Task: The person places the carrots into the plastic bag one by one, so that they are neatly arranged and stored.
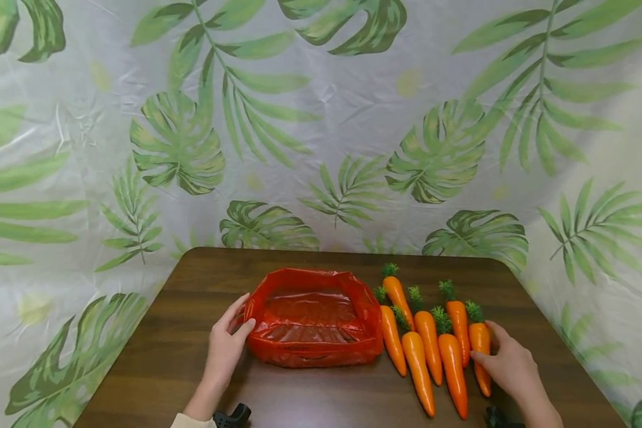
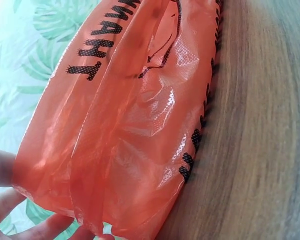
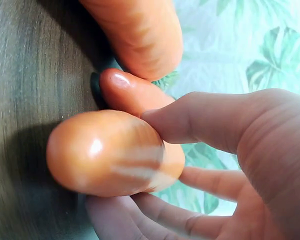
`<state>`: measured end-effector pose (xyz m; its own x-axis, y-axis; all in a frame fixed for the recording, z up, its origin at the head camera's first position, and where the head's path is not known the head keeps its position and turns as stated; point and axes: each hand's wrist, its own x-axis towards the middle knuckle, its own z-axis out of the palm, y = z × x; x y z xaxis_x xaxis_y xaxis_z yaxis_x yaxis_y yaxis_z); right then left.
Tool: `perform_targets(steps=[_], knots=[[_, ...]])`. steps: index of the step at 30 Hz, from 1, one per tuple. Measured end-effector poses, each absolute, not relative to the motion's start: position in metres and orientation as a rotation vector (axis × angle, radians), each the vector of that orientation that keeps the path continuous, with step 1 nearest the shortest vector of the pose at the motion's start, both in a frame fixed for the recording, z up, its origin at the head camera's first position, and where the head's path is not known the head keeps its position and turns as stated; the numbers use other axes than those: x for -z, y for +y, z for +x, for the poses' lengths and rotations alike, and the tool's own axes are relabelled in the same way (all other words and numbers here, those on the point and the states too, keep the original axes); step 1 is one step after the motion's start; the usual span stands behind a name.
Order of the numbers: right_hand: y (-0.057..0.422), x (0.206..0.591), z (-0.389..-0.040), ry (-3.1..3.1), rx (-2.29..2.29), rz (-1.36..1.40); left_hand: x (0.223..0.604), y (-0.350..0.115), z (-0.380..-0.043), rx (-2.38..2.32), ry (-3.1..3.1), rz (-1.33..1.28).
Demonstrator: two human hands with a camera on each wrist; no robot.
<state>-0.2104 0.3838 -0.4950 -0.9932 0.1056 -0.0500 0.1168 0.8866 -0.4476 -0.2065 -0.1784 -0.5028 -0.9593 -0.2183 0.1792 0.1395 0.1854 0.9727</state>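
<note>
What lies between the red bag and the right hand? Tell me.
Six orange carrots lie between the red bag and the right hand, not counting the seventh carrot, which that hand pinches; the head view shows this.

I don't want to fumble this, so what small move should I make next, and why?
Probably lift the rightmost carrot toward the red bag: your right hand grips that carrot, and your left hand holds the side of the bag, which stands open.
</note>
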Motion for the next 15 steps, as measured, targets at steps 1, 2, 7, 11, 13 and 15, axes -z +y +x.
perform_targets(steps=[1, 2, 7, 11, 13, 15], knots=[[0.3842, 0.4949, -0.2106, 3.023, 0.729, 0.18, 0.5025, -0.1783, -0.2061, 1.846, -2.184, 0.074], [0.3844, 0.4946, -0.2108, 3.018, 0.735, 0.183, 0.5022, -0.1782, -0.2057, 1.852, -2.178, 0.071], [0.3851, 0.4939, -0.2113, 3.022, 0.761, 0.184, 0.5035, -0.1788, -0.2062, 1.866, -2.162, 0.071], [0.3855, 0.4929, -0.2122, 3.037, 0.79, 0.178, 0.5045, -0.1795, -0.208, 1.858, -2.161, 0.073], [0.3857, 0.4927, -0.2116, 3.037, 0.808, 0.178, 0.5049, -0.1802, -0.208, 1.865, -2.156, 0.062], [0.386, 0.493, -0.2103, 3.035, 0.823, 0.18, 0.5054, -0.1809, -0.2069, 1.878, -2.146, 0.05]])
